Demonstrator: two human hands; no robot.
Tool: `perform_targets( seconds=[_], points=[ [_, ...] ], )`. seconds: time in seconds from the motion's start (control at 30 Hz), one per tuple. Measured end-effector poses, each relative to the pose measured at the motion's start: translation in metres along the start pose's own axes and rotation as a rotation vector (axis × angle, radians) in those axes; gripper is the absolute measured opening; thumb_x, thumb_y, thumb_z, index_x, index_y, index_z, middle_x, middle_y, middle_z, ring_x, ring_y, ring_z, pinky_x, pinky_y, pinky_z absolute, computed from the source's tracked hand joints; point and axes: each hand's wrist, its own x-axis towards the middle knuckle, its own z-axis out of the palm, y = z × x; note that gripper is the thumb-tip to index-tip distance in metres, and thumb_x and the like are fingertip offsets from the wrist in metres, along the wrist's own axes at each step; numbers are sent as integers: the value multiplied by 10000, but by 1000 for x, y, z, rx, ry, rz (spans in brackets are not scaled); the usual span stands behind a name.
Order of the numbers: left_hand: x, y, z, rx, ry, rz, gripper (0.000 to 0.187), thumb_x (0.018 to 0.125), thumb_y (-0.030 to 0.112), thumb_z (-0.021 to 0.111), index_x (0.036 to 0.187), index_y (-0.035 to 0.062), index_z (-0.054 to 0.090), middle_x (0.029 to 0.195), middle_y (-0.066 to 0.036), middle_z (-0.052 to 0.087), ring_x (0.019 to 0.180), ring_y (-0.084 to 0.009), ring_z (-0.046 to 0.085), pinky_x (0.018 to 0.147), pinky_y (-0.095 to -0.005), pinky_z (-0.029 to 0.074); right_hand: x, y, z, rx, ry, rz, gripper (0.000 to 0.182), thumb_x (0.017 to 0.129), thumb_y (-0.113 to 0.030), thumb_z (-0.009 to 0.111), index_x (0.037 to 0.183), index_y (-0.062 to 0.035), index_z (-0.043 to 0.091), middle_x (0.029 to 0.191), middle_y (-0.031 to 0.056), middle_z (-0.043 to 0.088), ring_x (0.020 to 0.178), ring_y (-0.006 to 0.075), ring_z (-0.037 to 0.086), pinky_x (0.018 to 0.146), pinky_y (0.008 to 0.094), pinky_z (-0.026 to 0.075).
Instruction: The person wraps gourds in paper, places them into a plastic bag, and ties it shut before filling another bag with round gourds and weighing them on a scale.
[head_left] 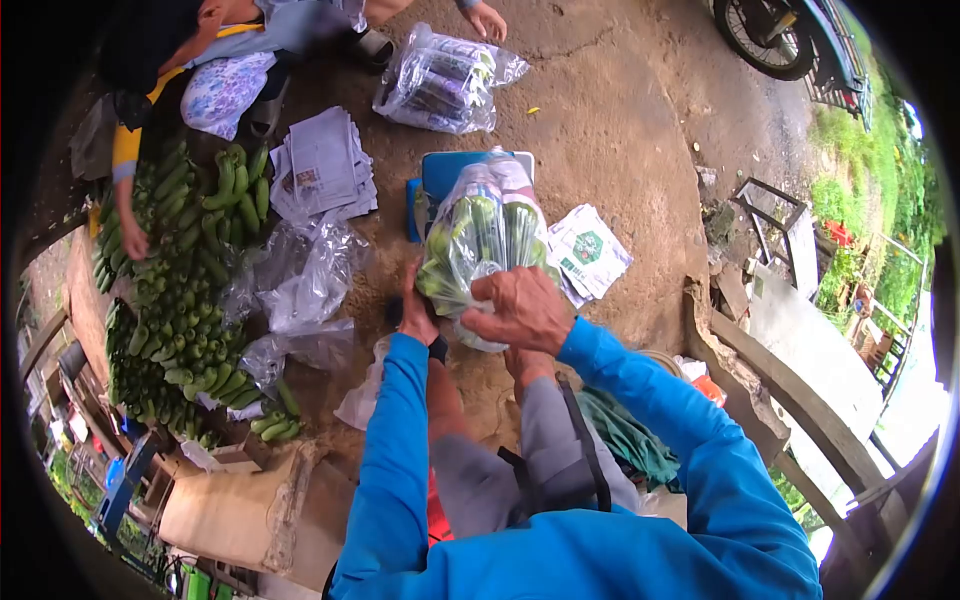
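Through the head view I record one clear plastic bag of long green vegetables [480, 235], positioned in front of the torso, its far part over a blue item [440, 172] on the ground [600, 110]. Whether the bag bears on that item I cannot determine.

Right grip: my right hand [528, 308] lies over the near end of the bag, fingers curled and pressed together on the plastic. Left grip: my left hand [418, 314] is set against the bag's left side; its fingers are partly concealed, so I cannot tell how far they close.

Printed sheets [590, 255] lie just right of the bag. To the left I note a paper stack [322, 165], crumpled clear plastic [315, 275] and a large vegetable pile [180, 340], with a co-worker's hand [133, 240] above it. A second packed bag [448, 82] sits beyond the blue item.
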Motion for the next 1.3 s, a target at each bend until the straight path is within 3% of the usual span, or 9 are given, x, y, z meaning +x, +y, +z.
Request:
perform_targets(
  seconds=[0.2, 0.33, 0.47, 0.67, 0.87, 0.97, 1.07, 1.17, 1.3],
  points=[
    [0, -6, -1, -156, -110, -143, 479, 947, 450, 406, 1166, 86, 627, 1092, -76, 676, 954, -255, 661, 900, -384, 513, 12, -44, 10, -222, -72, -28, 296, 708, -343, 646, 618, -65, 595, 530, 170, 537, 547, 380, 579, 510, 460, 430],
    [45, -42, -27, 242, -228, 264, 520, 960, 507, 383, 1202, 92, 581, 1142, -62, 643, 1038, -234, 625, 945, -375, 482, 37, -35, 17, -344, -52, 25, 334, 694, -333, 655, 561, -35, 582, 529, 177, 543, 523, 377, 574, 499, 465, 417],
    [96, -66, -69, -90, -244, -8, 491, 959, 486, 405, 1206, 95, 567, 1154, -68, 633, 1054, -239, 616, 950, -384, 473, 47, -18, 45, -402, -14, 4, 344, 686, -329, 658, 549, -23, 582, 536, 182, 561, 495, 355, 575, 487, 453, 405],
    [116, -43, -124, 46, -114, 126, 443, 954, 447, 417, 1163, 94, 585, 1129, -74, 640, 1041, -239, 620, 928, -382, 481, 62, -10, 139, -440, 329, -295, 189, 640, -280, 622, 568, -107, 598, 564, 112, 557, 565, 294, 572, 521, 429, 396],
    [70, -62, -168, 0, 114, 386, 398, 949, 407, 430, 1120, 93, 604, 1105, -80, 647, 1029, -240, 624, 906, -380, 490, 80, 6, 223, -490, 16, -263, 105, 618, -232, 607, 570, -141, 586, 571, 63, 551, 586, 265, 566, 534, 419, 405],
    [65, -85, -166, -23, 161, 545, 376, 946, 388, 436, 1098, 92, 613, 1092, -83, 650, 1022, -240, 626, 895, -379, 494, 92, 56, 289, -412, -126, -324, 140, 729, -215, 611, 612, -184, 540, 679, 69, 522, 709, 225, 524, 585, 358, 395],
    [72, -87, -166, -22, 149, 616, 355, 944, 368, 442, 1077, 92, 622, 1080, -86, 653, 1016, -240, 628, 884, -378, 498, 95, 69, 300, -250, -160, -327, 95, 575, -209, 650, 551, -145, 584, 582, 52, 586, 615, 265, 602, 546, 410, 437],
    [81, -83, -168, -16, 116, 649, 335, 941, 348, 448, 1055, 91, 631, 1067, -89, 657, 1009, -241, 630, 873, -377, 502, 95, 27, 264, -79, 162, -361, 87, 573, -198, 651, 542, -158, 580, 616, 52, 598, 651, 257, 608, 562, 402, 440],
    [83, -75, -172, -15, 79, 670, 310, 938, 322, 457, 1026, 91, 643, 1051, -94, 661, 1001, -241, 633, 859, -376, 507, 94, 17, 267, -662, 592, -139, 85, 578, -211, 642, 547, -148, 595, 670, 58, 584, 729, 256, 593, 624, 395, 435]
  ],
)
